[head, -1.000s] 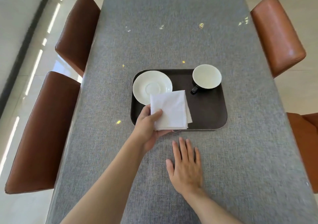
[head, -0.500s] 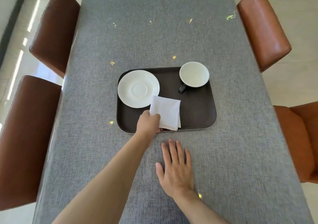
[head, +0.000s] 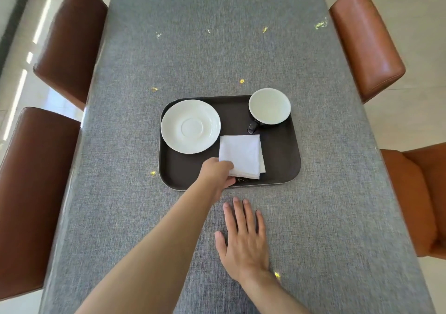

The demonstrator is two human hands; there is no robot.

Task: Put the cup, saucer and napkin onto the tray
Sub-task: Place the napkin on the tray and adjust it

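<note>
A dark brown tray (head: 284, 159) lies on the grey table. On it, a white saucer (head: 190, 126) sits at the left and a cup (head: 269, 106), white inside with a dark handle, stands at the back right. A folded white napkin (head: 241, 154) rests on the tray's front middle. My left hand (head: 218, 172) grips the napkin's near left corner, fingers curled under it. My right hand (head: 243, 236) lies flat on the table in front of the tray, fingers spread, holding nothing.
The long table (head: 217, 48) has a grey woven cloth. Two brown leather chairs (head: 70, 41) stand along the left side, two orange-brown chairs (head: 364, 38) along the right. Pale tiled floor shows on both sides.
My left hand has carried the napkin forward and lowered it onto the tray's front part. My right hand has stayed flat on the table. The camera view shifted slightly.
</note>
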